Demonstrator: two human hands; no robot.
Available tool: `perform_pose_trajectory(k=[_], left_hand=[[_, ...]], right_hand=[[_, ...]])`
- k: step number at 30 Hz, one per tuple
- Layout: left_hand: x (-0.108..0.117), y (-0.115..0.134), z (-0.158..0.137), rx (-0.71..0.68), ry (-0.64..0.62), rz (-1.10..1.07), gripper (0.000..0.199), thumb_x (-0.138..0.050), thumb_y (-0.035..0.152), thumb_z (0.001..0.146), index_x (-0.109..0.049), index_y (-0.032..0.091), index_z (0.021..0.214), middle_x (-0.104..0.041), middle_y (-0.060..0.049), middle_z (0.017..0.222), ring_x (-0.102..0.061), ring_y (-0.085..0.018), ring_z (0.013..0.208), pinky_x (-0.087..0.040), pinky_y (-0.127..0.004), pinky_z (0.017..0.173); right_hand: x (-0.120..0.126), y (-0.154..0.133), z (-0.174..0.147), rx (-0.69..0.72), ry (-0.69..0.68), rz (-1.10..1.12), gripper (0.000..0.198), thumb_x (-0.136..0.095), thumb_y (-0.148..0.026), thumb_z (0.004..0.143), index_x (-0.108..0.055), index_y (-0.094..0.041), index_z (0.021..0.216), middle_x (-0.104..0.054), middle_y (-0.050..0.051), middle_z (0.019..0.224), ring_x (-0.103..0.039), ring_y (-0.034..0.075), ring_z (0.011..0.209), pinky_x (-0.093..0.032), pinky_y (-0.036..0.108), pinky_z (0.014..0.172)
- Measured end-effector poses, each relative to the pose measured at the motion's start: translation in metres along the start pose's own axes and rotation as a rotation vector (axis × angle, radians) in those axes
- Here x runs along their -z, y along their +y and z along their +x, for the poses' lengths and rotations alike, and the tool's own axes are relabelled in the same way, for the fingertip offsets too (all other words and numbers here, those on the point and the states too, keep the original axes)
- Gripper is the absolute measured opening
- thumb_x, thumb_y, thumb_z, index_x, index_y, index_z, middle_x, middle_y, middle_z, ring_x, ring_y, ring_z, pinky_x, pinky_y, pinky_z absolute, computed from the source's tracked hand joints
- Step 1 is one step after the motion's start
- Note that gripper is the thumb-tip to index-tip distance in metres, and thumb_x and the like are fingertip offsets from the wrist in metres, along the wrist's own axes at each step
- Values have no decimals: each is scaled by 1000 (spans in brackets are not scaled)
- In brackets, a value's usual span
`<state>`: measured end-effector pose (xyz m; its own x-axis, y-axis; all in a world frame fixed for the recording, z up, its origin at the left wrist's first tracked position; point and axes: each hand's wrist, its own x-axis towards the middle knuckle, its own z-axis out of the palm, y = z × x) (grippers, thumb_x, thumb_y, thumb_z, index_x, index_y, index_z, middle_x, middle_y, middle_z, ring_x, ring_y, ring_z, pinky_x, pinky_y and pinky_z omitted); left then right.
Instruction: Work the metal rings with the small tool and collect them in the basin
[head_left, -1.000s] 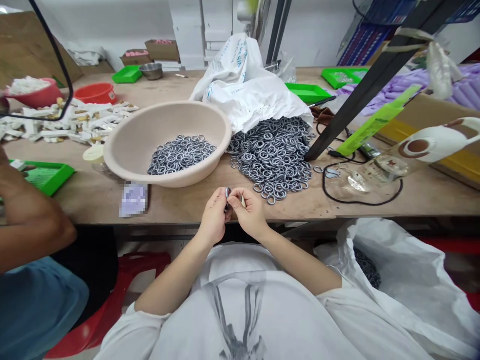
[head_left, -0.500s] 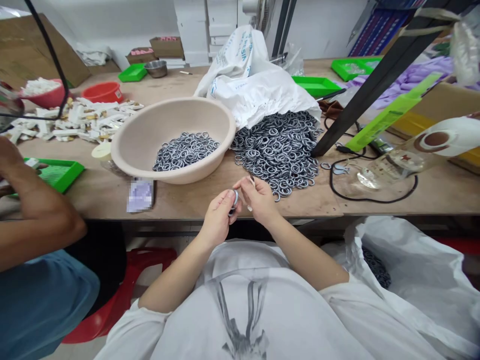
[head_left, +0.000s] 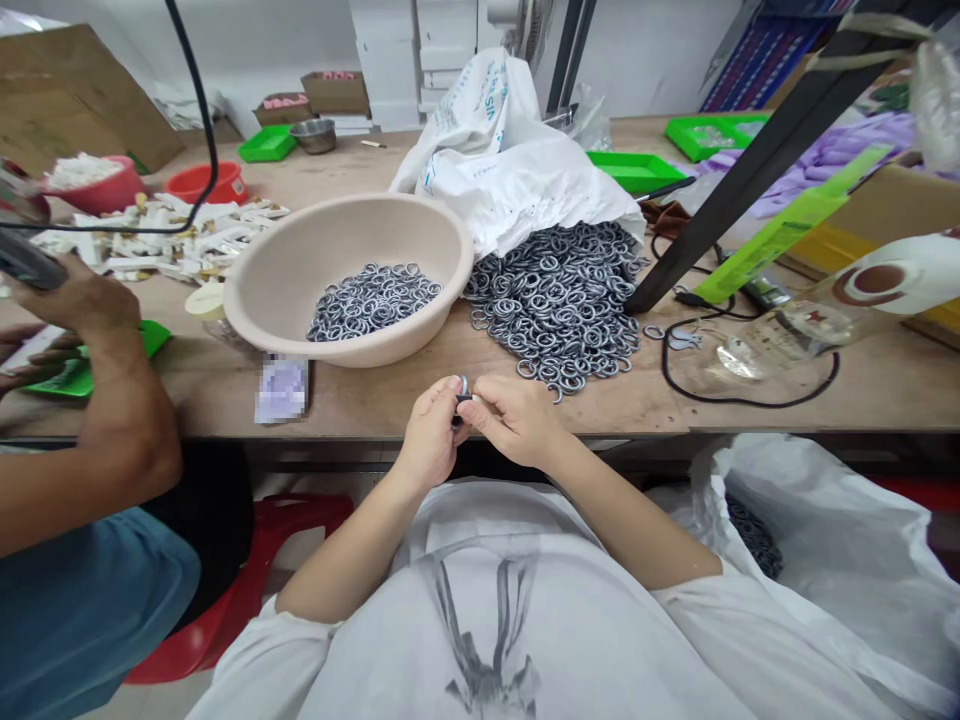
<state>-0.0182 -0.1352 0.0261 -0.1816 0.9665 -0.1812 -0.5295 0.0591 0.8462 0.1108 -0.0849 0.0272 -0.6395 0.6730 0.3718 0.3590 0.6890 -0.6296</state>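
Note:
My left hand (head_left: 431, 435) is closed around a grey ring (head_left: 463, 384), whose upper edge shows above the thumb. My right hand (head_left: 520, 420) meets it from the right, its fingers closed on a small thin tool with a dark end (head_left: 465, 398). That dark end lies against the ring; the rest of the tool is hidden in my fingers. Just beyond my hands a heap of grey rings (head_left: 562, 300) spills from a white sack (head_left: 525, 190). Left of the heap stands a beige basin (head_left: 262, 290) with many similar rings (head_left: 371, 305) inside.
A co-worker's arm (head_left: 112, 400) reaches in at left, over a green tray (head_left: 154, 338) near white pieces (head_left: 172, 235). A dark slanted post (head_left: 720, 190), a clear bottle (head_left: 787, 335) and a cable (head_left: 742, 402) are on the right. An open white sack (head_left: 840, 540) stands below.
My right hand has turned and come left against the left hand, bringing the tool's dark end onto the ring. The co-worker's arm has moved right, holding a dark device.

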Motion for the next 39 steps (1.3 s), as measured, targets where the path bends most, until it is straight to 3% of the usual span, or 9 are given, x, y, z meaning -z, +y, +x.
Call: perform_pose_trajectory(k=[6,10,13,16,18,22,25,30,39], left_hand=[[6,2,-13,20,-240,176,44,-72,51,80,-50,17,63,-44,3,56,-32,-5,47,-22,-18,41],[15,44,6,-339,-32,369,37,-66,51,86,-57,18,70,-54,0,65,-41,-8,51,-30,-21,45],[29,92,41,-705,233,838,28,-56,44,94,-65,18,89,-64,-3,80,-52,-13,66,-46,-28,69],[39,125,67,-739,361,1412,27,-67,39,85,-68,16,101,-70,-12,108,-57,-28,105,-41,-45,100],[37,127,68,-775,367,1517,27,-69,39,83,-69,18,100,-67,-16,122,-51,-35,122,-34,-51,108],[23,79,37,-843,139,1173,22,-63,37,87,-72,21,100,-69,-12,113,-56,-30,116,-37,-45,109],[16,27,17,-470,-127,843,25,-61,41,90,-75,22,96,-73,-10,98,-63,-24,97,-49,-34,92],[9,-13,14,101,-265,184,47,-67,59,81,-72,14,94,-71,-10,84,-64,-16,71,-50,-25,61],[-4,-14,10,-106,-43,12,37,-85,45,68,-64,16,74,-61,1,65,-52,-7,58,-43,-19,57]], right_hand=[[9,36,11,-308,231,133,49,-35,-55,99,-41,-22,63,-40,-4,57,-41,13,58,-29,26,58],[23,40,-4,-317,28,-210,33,-59,-52,92,-67,-20,87,-63,1,80,-57,17,76,-34,26,66],[25,37,-17,-308,-166,-393,31,-71,-47,85,-73,-24,106,-66,5,102,-62,20,90,-37,27,70],[22,41,-21,-350,-184,-404,28,-73,-42,84,-74,-25,105,-66,4,102,-63,21,94,-40,27,73],[20,46,-18,-394,-153,-384,26,-75,-42,83,-74,-24,101,-66,4,100,-63,21,93,-41,28,74],[20,49,-11,-433,51,-190,26,-77,-37,79,-74,-21,100,-68,4,97,-63,21,89,-45,31,79],[18,43,-7,-379,244,246,30,-77,-39,77,-71,-19,99,-70,3,92,-63,19,85,-48,32,80],[4,27,-2,-346,296,686,31,-79,-47,73,-70,-20,86,-64,-1,75,-58,14,69,-49,28,66],[-16,10,-1,-303,499,642,29,-73,-50,80,-70,-22,84,-63,2,82,-59,16,76,-51,31,74]])
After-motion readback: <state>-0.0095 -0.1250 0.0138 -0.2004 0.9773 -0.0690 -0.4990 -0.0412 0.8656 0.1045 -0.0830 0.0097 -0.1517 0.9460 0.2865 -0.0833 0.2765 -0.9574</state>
